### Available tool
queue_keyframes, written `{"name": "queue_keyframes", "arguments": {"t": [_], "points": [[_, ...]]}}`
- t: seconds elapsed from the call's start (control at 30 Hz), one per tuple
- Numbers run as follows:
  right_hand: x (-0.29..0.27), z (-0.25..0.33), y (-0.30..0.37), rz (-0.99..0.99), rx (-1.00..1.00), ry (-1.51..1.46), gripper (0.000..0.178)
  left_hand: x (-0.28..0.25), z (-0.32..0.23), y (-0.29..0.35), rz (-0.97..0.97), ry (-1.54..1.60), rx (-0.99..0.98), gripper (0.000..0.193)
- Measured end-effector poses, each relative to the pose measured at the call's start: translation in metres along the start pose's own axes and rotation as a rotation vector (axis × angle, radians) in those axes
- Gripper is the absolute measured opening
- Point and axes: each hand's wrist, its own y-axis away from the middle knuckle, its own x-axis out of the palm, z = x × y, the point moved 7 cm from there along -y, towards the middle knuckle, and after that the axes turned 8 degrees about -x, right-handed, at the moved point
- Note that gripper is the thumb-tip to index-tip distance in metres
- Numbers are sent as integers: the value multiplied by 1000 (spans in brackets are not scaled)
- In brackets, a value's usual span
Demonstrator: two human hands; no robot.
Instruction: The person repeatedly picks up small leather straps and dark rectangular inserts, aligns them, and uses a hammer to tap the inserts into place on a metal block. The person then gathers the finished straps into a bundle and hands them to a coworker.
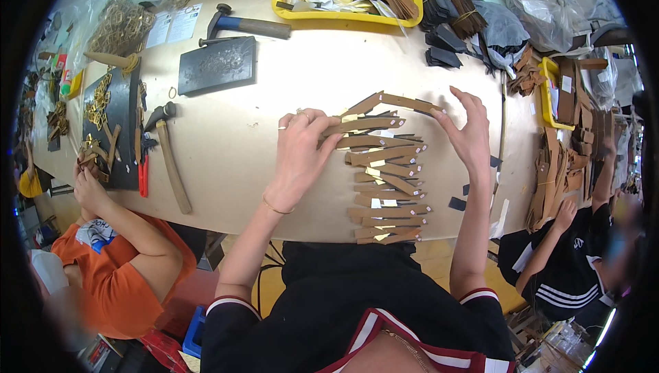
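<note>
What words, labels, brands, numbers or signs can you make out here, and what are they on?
Nothing to quote; here is where markings show:
Orange shirt of the person at left: dark lettering with a blue print; I don't copy wording.
Printed sheets near the hammer: print too small to read.
Brown strips: tiny white marks near their right ends, too small to read.
Black striped shirt at right: pale emblem, no legible words.

The left hand (301, 150) holds brown strips (367, 125) at the row's far end on the counter (220, 150); the right hand (468, 131) touches one's tip.
</note>
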Motion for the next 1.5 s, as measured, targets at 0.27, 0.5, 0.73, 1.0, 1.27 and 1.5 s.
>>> {"name": "queue_keyframes", "arguments": {"t": [0.27, 0.5, 0.73, 1.0, 1.27, 1.5], "points": [[44, 136, -17, 310, -453, -411, 36, -43, 6, -2, 31, 401, -124, 11], [55, 182, -27, 420, -385, -547, 15, -84, 11, 17, -266, 194, 136, 18], [52, 195, -16, 329, -530, -502, 23, -86, 22, 35, -400, 245, 202, 21], [54, 188, -12, 322, -500, -524, 20, -84, 15, 37, -391, 230, 222, 19], [88, 181, -31, 554, -105, -671, 20, -61, 55, 14, -86, 819, -394, 23], [135, 230, -109, 457, -363, -545, 24, -110, 111, -24, -335, 413, -389, 19]]}}
